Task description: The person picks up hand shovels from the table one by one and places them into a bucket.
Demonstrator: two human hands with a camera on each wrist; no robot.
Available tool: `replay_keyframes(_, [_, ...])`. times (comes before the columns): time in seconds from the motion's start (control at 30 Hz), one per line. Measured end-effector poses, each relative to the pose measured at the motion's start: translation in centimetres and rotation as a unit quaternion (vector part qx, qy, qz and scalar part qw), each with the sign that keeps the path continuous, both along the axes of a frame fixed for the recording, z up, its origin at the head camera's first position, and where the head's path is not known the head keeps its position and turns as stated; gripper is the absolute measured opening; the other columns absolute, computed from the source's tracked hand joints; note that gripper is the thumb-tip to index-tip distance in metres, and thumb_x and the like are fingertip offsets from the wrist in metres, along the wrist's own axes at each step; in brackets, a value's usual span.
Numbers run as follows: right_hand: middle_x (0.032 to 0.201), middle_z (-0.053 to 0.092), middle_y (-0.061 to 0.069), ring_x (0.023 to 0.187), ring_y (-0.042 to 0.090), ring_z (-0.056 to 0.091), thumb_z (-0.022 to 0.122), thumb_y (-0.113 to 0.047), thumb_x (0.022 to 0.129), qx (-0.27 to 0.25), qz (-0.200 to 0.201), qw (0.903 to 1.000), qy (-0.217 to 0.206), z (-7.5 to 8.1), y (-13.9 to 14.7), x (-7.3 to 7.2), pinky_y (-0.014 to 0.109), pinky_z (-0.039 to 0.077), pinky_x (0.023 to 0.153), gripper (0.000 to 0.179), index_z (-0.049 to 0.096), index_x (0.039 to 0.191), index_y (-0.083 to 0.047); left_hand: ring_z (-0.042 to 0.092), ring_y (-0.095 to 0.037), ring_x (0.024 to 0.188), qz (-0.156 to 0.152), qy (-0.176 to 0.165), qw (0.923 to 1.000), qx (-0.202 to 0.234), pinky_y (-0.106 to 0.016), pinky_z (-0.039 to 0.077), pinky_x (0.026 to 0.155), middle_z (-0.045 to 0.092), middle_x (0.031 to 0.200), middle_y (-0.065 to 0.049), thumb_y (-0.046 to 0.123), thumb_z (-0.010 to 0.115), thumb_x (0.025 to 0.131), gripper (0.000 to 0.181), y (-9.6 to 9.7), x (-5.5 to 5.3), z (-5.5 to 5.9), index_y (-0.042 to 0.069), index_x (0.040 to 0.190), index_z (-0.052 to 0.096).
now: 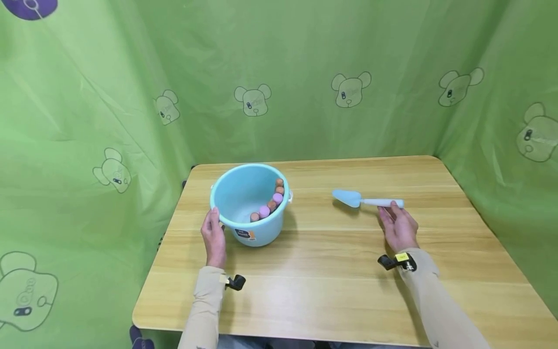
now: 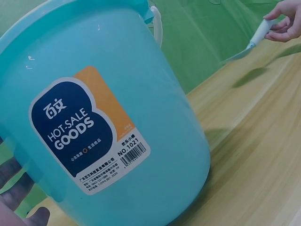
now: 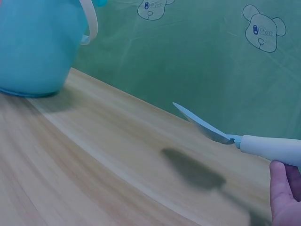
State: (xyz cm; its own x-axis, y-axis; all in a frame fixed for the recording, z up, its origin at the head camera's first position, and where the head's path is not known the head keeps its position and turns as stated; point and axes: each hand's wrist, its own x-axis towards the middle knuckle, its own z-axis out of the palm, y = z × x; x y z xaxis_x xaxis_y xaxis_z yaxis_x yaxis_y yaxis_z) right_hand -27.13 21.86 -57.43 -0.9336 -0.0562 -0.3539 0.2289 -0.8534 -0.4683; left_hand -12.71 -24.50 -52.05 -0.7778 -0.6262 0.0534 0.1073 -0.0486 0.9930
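Observation:
A light-blue bucket [image 1: 268, 232] stands on the left part of the table, its label [image 2: 89, 132] facing the near side. Several brown and purple cylindrical pieces [image 1: 277, 198] lie inside along its right wall. My left hand [image 1: 214, 242] rests against the outside of the bucket at the left front, with fingertips near the rim; part of these fingers is hidden in the left wrist view. To the right, my right hand [image 1: 399, 229] holds a hand trowel [image 1: 347, 197] by its white handle. The trowel's blade points left, raised above the tabletop and casting a shadow.
The wooden table [image 1: 322, 291] has rounded corners. A green curtain [image 1: 301, 131] with bear-head prints surrounds it at the back and sides. A white bucket handle [image 3: 91, 21] hangs at the bucket's right side.

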Motion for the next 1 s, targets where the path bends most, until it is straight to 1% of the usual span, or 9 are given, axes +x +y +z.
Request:
replay_keyframes(0.17, [0.112,0.073,0.011,0.115,0.022,0.068,0.065,-0.007,0.100,-0.012,-0.003,0.9999,0.010,0.3,-0.1,0.0,0.028,0.043,0.120,0.018,0.065,0.118,-0.005,0.048,-0.029,0.141,0.000,-0.002,1.0000,-0.002,-0.060,0.033,0.125,0.060,0.147,-0.014,0.049,0.048,0.108,0.051,0.2,0.1,0.3,0.014,0.143,0.061])
replay_keyframes(0.2, [0.112,0.074,0.011,0.115,0.022,0.068,0.065,-0.007,0.100,-0.014,-0.001,0.9998,0.011,0.4,-0.1,0.0,0.028,0.043,0.120,0.018,0.065,0.118,-0.005,0.048,-0.029,0.142,0.000,-0.003,1.0000,-0.002,-0.061,0.032,0.125,0.059,0.147,-0.014,0.049,0.048,0.108,0.051,0.2,0.1,0.4,0.014,0.143,0.060])
replay_keyframes(0.43, [0.115,0.072,0.011,0.118,0.022,0.066,0.065,-0.007,0.100,-0.029,0.008,0.9995,0.013,0.8,-0.2,0.2,0.027,0.042,0.121,0.019,0.063,0.119,-0.006,0.049,-0.030,0.141,-0.004,-0.003,1.0000,-0.008,-0.060,0.034,0.124,0.059,0.147,-0.014,0.051,0.048,0.107,0.052,0.2,0.1,0.4,0.015,0.143,0.060])
replay_keyframes(0.63, [0.116,0.070,0.010,0.120,0.022,0.065,0.064,-0.007,0.101,-0.034,0.013,0.9991,0.022,1.2,-0.5,-0.1,0.027,0.042,0.121,0.016,0.063,0.117,-0.005,0.049,-0.032,0.141,-0.001,0.004,1.0000,-0.008,-0.058,0.036,0.123,0.059,0.146,-0.017,0.049,0.047,0.108,0.054,0.2,0.0,0.5,0.011,0.143,0.060])
replay_keyframes(0.87, [0.115,0.071,0.011,0.118,0.022,0.066,0.063,-0.006,0.101,-0.039,0.016,0.9989,0.021,1.7,-0.9,-0.3,0.027,0.043,0.121,0.017,0.063,0.118,-0.005,0.047,-0.033,0.142,0.003,-0.003,1.0000,-0.009,-0.059,0.035,0.123,0.058,0.147,-0.017,0.051,0.047,0.108,0.056,0.1,0.1,0.4,0.011,0.144,0.058])
replay_keyframes(1.0, [0.114,0.071,0.011,0.118,0.022,0.066,0.063,-0.006,0.101,-0.036,0.020,0.9990,0.020,1.9,-1.0,-0.3,0.027,0.043,0.121,0.017,0.062,0.118,-0.006,0.047,-0.034,0.141,0.004,0.004,1.0000,-0.007,-0.057,0.035,0.123,0.058,0.146,-0.019,0.050,0.047,0.108,0.055,0.2,0.0,0.3,0.009,0.144,0.059])
